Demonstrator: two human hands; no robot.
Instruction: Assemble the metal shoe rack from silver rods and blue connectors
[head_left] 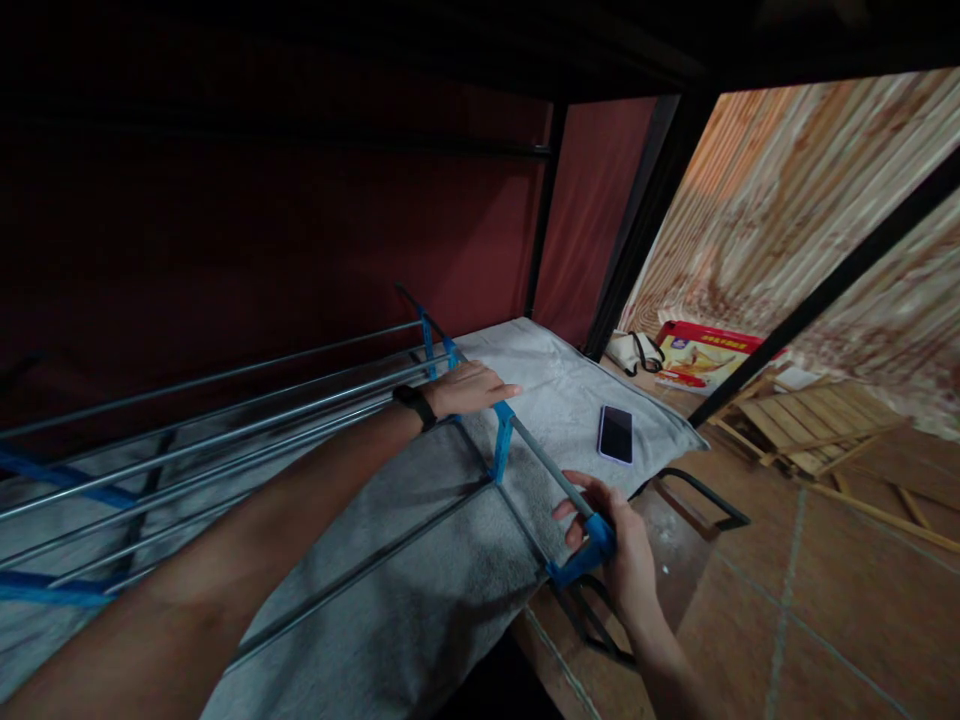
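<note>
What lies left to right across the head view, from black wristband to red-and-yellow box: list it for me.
Black wristband → upright blue bracket at mid-picture → phone → red-and-yellow box.

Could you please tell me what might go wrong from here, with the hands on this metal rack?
Pinching: the right hand curls at the blue corner joint of the metal rack; its fingers might get caught if a part folds there.

Knocking: the phone lies loose on the grey cloth near that hand, so a sideways swing could push it.

Slipping: the cloth under the rack might slide if pulled.
</note>
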